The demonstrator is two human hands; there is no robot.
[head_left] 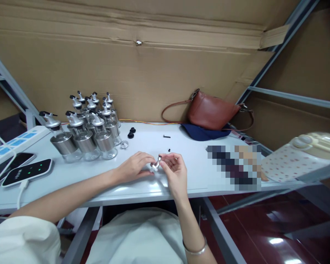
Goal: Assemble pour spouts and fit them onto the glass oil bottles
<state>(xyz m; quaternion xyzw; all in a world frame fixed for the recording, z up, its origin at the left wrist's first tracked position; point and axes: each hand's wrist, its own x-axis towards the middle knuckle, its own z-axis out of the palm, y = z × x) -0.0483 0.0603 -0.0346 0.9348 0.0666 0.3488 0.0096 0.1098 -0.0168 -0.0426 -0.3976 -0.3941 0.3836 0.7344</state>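
A silver pourer spout (155, 165) with a wide base and a dark tip is held between my two hands, just above the front of the table. My right hand (176, 172) pinches its narrow neck between thumb and fingers. The fingers and thumb of my left hand (136, 167) close about its wide base from the other side. Behind my hands lie a tiny black piece (169, 150) and a thin black flap (167, 136). Two black ribbed stoppers (131, 135) lie farther left, with a clear or silvery ring (124, 145) nearby.
Several glass-and-steel oil bottles (103, 140) with pourer tops stand at the left. A white device (28, 172), a phone and a power strip (12, 146) lie beyond them. A brown bag (210, 110) rests on dark blue cloth (200, 132); a dotted container (288, 161) stands right.
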